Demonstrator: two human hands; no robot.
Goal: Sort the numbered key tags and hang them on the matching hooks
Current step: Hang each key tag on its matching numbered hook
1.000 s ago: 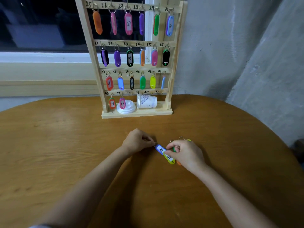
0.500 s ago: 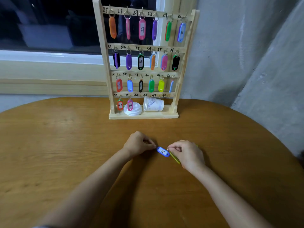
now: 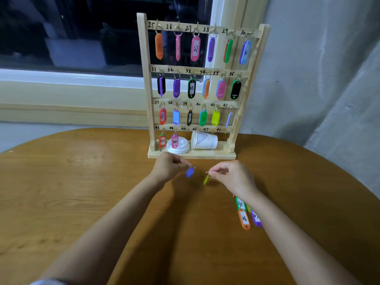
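A wooden hook rack (image 3: 146,83) stands at the back of the table, numbered 25 to 48, with coloured key tags on most hooks. Tags 43 (image 3: 162,140) and 44 (image 3: 174,141) hang in the bottom row; the hooks to their right are bare. My left hand (image 3: 169,168) pinches a blue tag (image 3: 190,172) by its ring, lifted above the table. My right hand (image 3: 230,176) pinches a yellow tag (image 3: 206,179), also lifted. A green tag (image 3: 240,203), an orange tag 46 (image 3: 244,220) and a purple tag (image 3: 256,220) lie on the table by my right forearm.
A white paper cup (image 3: 203,140) lies on its side on the rack's base, beside a white lid (image 3: 178,146). The round wooden table (image 3: 82,192) stands against a window sill, with a grey wall to the right.
Both hands have risen off the table and drawn apart, separating the blue tag from the yellow one. The other loose tags now show near my right forearm.
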